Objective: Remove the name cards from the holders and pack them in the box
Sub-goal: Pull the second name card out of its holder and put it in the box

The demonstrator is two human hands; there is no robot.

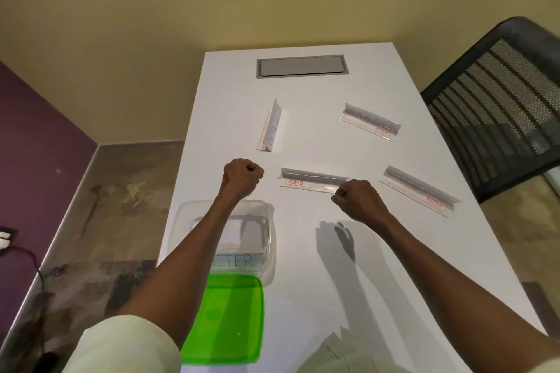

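Lying on the white table [303, 251] are four clear name card holders. The nearest holder [312, 182] sits just ahead of the person, between the two hands, with a red label on its base. The right hand [356, 198] is at its right end, fingers curled into a fist; the knuckles overlap the holder's tip, but whether the fingers pinch it or only sit beside it cannot be told. The left hand [242, 177] is clenched into a fist left of this holder, apart from it, with nothing visible in its grasp.

A second holder [419, 191] lies to the right, angled, well apart from the hand. A third holder [371, 123] lies farther back on the right. The fourth holder [269, 127] stands farther back on the left, end-on, with a handwritten card showing inside; the writing is too unclear to read.

Near the table's left edge, under the left forearm, sits a clear plastic box [269, 239] with a card [235, 260] inside lettered "ETER". A green lid [224, 318] lies flat just in front of the box, touching or overlapping its near edge.

At the far end of the table is a grey cable hatch [301, 66]. A black mesh chair [500, 112] stands at the right, and a cable [27, 254] trails on the floor at left.
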